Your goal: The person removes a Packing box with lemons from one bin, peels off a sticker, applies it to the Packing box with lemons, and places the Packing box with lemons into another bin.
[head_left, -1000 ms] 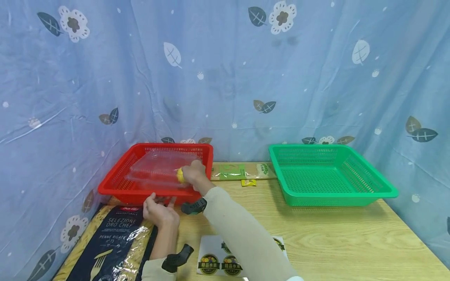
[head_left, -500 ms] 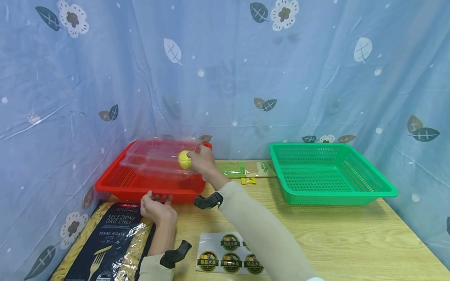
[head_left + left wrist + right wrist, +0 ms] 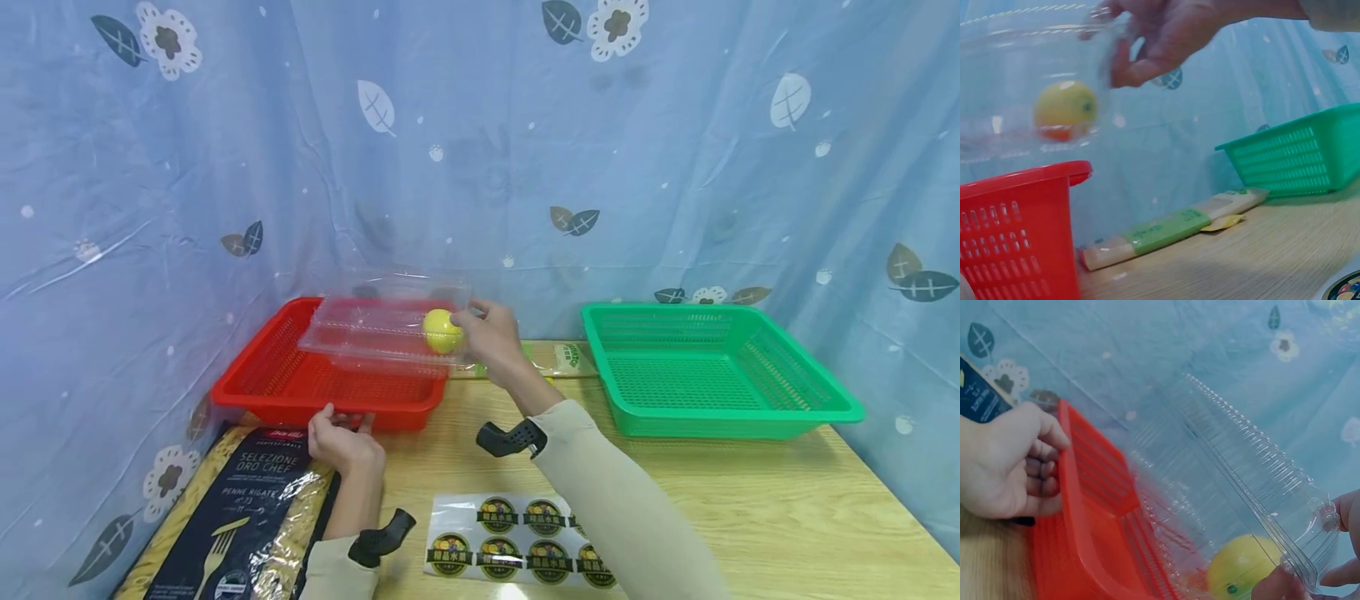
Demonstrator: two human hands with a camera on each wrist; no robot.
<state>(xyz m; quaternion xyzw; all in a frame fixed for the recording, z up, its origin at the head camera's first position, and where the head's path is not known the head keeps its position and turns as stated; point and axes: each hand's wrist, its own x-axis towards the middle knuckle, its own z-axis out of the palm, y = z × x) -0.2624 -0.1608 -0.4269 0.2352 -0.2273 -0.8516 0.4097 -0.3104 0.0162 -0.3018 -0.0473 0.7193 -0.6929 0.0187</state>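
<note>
Left hand [image 3: 341,442], fingers curled on the near rim of the red basket [image 3: 247,392]. At 1 o'clock, the right hand [image 3: 491,337] pinches the end of a clear box [image 3: 375,321] holding a yellow fruit [image 3: 442,331]; its long axis runs 9-to-3, raised above the basket. Green basket [image 3: 825,396] lies at 3 o'clock on the worktop [image 3: 750,500].

The right hand [image 3: 491,337] lifts the clear plastic box [image 3: 390,321] with the yellow fruit [image 3: 442,331] inside up out of the red basket [image 3: 330,387] and carries it rightward, now above the basket's right edge.
</note>
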